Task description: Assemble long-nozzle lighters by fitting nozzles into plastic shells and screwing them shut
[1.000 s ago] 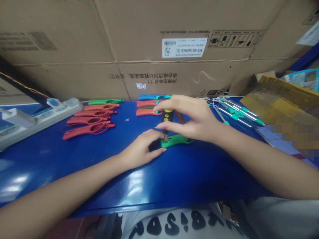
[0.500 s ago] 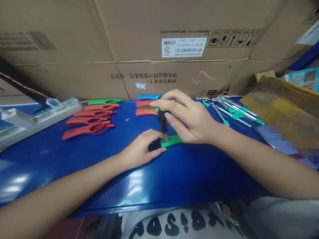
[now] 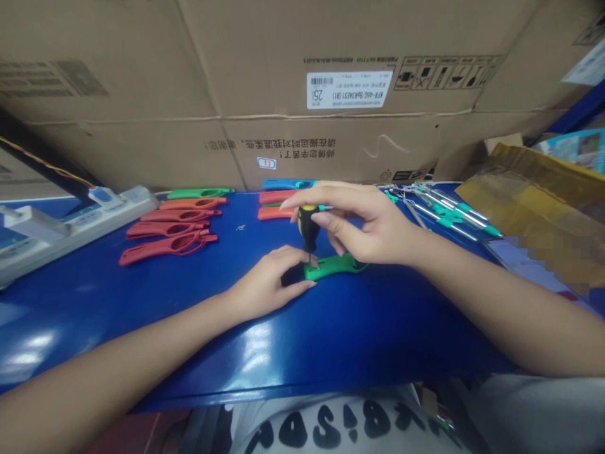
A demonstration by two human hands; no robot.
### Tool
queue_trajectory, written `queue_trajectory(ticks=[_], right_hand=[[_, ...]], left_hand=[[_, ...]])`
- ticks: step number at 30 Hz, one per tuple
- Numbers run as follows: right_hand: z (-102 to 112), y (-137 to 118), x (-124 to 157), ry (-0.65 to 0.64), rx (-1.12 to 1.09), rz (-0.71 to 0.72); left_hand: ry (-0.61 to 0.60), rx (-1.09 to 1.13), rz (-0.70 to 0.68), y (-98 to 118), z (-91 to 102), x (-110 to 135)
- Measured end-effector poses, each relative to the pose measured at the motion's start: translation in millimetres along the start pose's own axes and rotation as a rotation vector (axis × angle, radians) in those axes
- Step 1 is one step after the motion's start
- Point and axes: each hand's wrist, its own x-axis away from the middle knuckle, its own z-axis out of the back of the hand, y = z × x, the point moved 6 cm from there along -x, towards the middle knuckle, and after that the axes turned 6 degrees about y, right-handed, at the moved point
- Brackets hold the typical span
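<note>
Blue table [image 3: 378,328], left hand [image 3: 269,280] pinching green casing [image 3: 331,266], right hand [image 3: 371,227] pinching screwdriver [image 3: 309,230]; screwdriver's tip hard to make out

white label [image 3: 348,90], inverted: KFR-46G/BpR3AES1 (B1), 25 | cardboard [image 3: 265,88], inverted: 师傅您辛苦了! | sticker [image 3: 266,163]: red digits, unclear

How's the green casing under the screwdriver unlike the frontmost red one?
The left hand holds the green casing under the screwdriver; no hand touches the red casing. The right hand partly hides the green casing; the red casing shows whole. Both lie on the blue table.
</note>
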Motion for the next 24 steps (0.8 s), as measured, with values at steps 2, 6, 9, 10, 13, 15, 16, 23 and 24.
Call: queue_trajectory(ticks=[2,6,9,10,13,15,16,23,24], right_hand=[[0.7,0.3,0.3,0.022,0.039,0.001],[1.8,-1.6,1.0,0.041,0.119,0.038],[-1.5,0.3,0.0,0.023,-0.033,-0.068],[-3.0,0.8,-0.1,0.024,-0.086,-0.108],[-4.6,-0.3,0.5,0.072,-0.138,-0.14],[-4.6,-2.2,1.5,0.104,-0.118,-0.104],[-4.8,-2.7,2.1,0.114,-0.105,-0.084],[-11.1,-0.9,3.9,0.148,-0.125,-0.107],[-12.0,-0.7,3.3,0.135,-0.155,-0.144]], left_hand=[[-0.003,-0.004,-0.001,-0.6,-0.5,0.4],[0.0,-0.01,0.006,-1.2,-0.5,0.8],[0.01,-0.004,0.011,-1.3,-0.1,1.1],[0.012,0.0,0.008,-1.3,-0.2,1.3],[0.018,0.002,-0.004,-2.1,-0.4,1.9],[0.023,-0.005,-0.009,-3.1,-0.3,2.3],[0.024,-0.01,-0.007,-3.7,-0.4,2.4],[0.02,-0.036,0.005,0.1,-1.0,1.7],[0.005,-0.046,0.012,1.3,-0.2,1.3]])
